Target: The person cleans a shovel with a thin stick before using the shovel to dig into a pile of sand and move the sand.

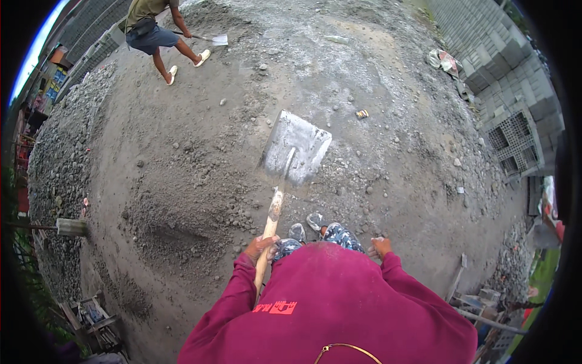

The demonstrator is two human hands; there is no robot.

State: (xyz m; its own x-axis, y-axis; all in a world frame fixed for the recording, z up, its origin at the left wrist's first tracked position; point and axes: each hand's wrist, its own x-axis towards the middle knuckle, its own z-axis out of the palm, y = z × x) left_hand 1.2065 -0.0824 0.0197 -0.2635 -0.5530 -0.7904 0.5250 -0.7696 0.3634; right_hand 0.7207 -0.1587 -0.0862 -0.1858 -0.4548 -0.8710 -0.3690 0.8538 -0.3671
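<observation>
Only lettering made out is the orange-red print [276, 307] on the left chest of the magenta shirt [339, 279], a few characters beside a blocky emblem; any marking on the small packet [362, 114] too tiny to read.

- A shovel [276, 204] with a broad, squarish blade [308, 141] of pale grey metal, its face scuffed and streaked with dust.
- A narrow metal neck [290, 159] runs up onto the near part of the blade.
- The handle [270, 225] is pale wood, stained darker toward the blade, and gripped in the left hand [259, 247].
- It slants from near left to far right, blade at the far end; whether the blade touches the ground [206, 121] is unclear.
</observation>
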